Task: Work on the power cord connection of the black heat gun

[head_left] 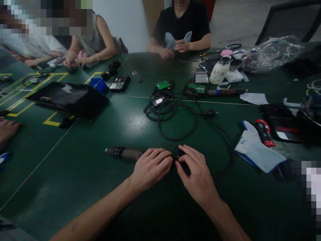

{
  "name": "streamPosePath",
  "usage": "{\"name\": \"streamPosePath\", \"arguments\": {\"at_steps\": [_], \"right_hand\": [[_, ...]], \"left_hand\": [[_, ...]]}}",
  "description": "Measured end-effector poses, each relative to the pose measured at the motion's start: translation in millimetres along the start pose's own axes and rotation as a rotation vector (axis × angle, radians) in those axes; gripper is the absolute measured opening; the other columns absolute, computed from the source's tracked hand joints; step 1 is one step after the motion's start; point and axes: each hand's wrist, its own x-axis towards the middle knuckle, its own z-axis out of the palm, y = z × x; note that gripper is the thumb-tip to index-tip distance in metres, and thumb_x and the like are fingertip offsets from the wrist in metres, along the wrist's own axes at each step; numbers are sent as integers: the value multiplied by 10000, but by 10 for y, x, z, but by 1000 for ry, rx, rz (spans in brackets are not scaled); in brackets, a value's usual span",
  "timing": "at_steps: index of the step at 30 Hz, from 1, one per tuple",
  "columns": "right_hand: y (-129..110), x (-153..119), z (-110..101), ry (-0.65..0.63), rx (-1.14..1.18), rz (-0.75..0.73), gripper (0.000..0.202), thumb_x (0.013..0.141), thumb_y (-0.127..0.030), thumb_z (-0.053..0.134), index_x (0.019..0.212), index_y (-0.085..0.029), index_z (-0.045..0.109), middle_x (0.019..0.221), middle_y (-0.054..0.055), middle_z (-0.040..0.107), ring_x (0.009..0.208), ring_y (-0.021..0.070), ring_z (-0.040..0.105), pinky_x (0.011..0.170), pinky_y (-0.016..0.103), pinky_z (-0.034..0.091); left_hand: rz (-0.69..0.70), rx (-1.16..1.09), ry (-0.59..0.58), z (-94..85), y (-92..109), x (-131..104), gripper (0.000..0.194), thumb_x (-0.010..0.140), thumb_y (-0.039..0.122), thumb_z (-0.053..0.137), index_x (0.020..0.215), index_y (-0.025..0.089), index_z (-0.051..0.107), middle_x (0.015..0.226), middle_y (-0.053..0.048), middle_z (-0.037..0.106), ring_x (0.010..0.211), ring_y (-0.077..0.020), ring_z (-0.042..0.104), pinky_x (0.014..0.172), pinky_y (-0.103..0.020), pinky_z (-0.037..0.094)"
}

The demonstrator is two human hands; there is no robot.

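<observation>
An electric screwdriver lies across the green table, its bit end pointing left. My left hand is closed over its rear part, which is hidden under my fingers. My right hand pinches a small dark cable connector at the screwdriver's rear end; whether it is seated cannot be made out. A black cable curves from behind my right hand to a loose coil farther up the table. Within the coil lies a power adapter, and a mains plug rests to the right.
Hard drives with circuit boards and a second electric screwdriver lie beyond the coil. To the right are a white glove and a red-black screwdriver. A black box stands left. Several people sit around the table.
</observation>
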Motion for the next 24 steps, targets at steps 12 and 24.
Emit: {"name": "streamPosePath", "arguments": {"at_steps": [12,24], "right_hand": [[-9,17,4,-8,4,8,62,998,-199,609,949,-235,622,1418,88,653,1401,300,536,1138,547,442],[1,-2,0,-11,7,11,60,1005,-203,614,956,-236,625,1429,75,646,1409,289,523,1144,530,429]], "left_hand": [[-14,-22,5,-7,7,-2,165,1016,239,610,1178,212,632,1260,-29,720,1157,-215,666,962,-386,492],[-31,-44,48,20,-4,-13,124,1009,260,629,1118,204,645,1261,-31,721,1154,-214,670,958,-376,494]]}}
